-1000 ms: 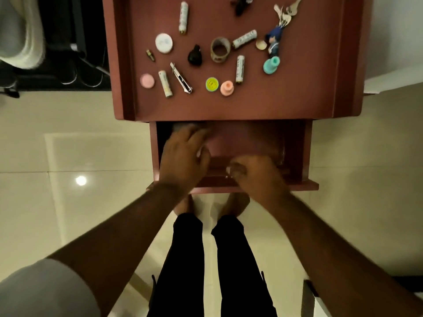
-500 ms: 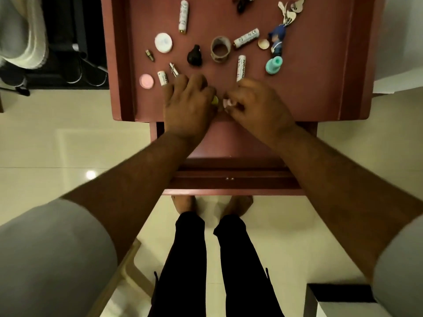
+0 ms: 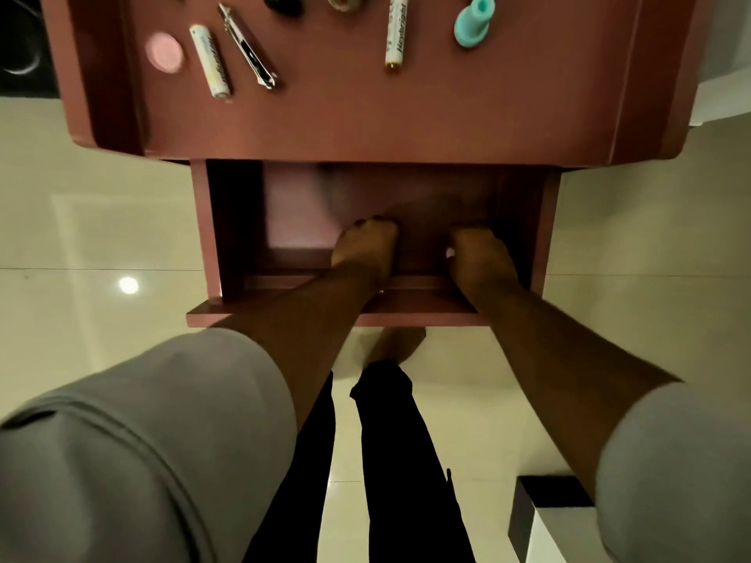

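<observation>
Both hands are down in the open reddish-brown wooden drawer, which stands out below the bench's near edge. The left hand is curled, and whether it holds anything cannot be told. The right hand has its fingers curled around a small pale object near the drawer's front.
</observation>
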Demonstrator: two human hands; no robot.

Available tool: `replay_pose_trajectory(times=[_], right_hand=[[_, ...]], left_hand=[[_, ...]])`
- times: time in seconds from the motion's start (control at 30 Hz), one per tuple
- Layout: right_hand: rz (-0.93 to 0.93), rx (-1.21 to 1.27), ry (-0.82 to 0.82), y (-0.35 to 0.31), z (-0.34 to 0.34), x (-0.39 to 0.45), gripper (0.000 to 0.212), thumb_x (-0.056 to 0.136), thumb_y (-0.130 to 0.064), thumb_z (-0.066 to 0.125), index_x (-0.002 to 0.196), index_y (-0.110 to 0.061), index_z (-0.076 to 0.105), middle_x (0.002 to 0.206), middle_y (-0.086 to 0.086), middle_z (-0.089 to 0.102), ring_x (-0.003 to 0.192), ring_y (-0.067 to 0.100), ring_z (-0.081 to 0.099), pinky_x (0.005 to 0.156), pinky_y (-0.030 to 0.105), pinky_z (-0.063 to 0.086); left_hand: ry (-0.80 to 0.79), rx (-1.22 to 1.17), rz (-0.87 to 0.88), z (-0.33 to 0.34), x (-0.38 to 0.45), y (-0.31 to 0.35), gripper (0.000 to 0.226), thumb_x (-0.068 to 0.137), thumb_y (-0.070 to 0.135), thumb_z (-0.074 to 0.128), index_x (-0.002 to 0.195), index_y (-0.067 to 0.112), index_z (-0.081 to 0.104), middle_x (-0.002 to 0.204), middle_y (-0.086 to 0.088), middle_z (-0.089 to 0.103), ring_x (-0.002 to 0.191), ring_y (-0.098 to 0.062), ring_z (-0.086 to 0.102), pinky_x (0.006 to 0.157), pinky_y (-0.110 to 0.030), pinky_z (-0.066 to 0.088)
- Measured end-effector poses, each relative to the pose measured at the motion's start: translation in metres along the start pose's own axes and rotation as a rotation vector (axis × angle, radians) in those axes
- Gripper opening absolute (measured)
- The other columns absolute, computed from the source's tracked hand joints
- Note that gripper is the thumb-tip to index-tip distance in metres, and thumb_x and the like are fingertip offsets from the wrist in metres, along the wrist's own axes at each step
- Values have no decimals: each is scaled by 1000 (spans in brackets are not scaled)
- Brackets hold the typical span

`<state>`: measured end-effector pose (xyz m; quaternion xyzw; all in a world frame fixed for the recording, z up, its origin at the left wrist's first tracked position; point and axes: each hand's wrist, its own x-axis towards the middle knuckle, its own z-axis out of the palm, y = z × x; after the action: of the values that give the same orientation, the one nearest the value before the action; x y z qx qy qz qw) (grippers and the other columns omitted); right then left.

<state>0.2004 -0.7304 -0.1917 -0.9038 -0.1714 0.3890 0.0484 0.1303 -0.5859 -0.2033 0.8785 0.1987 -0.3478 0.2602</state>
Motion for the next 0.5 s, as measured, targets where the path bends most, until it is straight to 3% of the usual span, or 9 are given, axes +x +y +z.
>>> replay_pose_trajectory(times=[0.13,0.27,0.33,0.4,0.5], right_hand=[[5,-36,-31,-1,2,4,25,99,-13,44,120,-6,56,123,17,57,111,33,55,95,37,43],[-54,11,84,-20,-35,-15,16,93,-18,56,105,-12,63,106,9,64,96,28,62,80,31,47],[-136,95,202,-37,-63,-29,12,89,-20,63,97,-11,65,98,7,62,86,24,62,72,28,48],[-239,234,373,-55,-95,-43,9,86,-18,67,86,-10,64,90,7,60,77,23,60,66,33,51],[-316,251,640,-73,-135,-34,14,83,-17,69,92,-7,64,95,12,60,83,25,58,71,31,49]], left_hand=[[-13,-18,30,4,1,-11,31,87,16,63,118,19,61,123,-12,60,111,-35,59,87,-40,50],[30,-118,60,-28,-20,-8,36,87,30,68,119,15,60,119,-12,59,106,-35,59,83,-39,50],[151,-151,104,-54,-36,-2,25,91,29,62,109,13,64,111,-11,62,100,-34,60,79,-40,50],[371,-252,175,-88,-50,6,19,91,28,59,94,11,67,97,-10,66,90,-33,62,73,-42,51],[616,-431,155,-141,-44,16,20,89,27,62,82,9,66,80,-7,66,76,-26,61,67,-34,46]])
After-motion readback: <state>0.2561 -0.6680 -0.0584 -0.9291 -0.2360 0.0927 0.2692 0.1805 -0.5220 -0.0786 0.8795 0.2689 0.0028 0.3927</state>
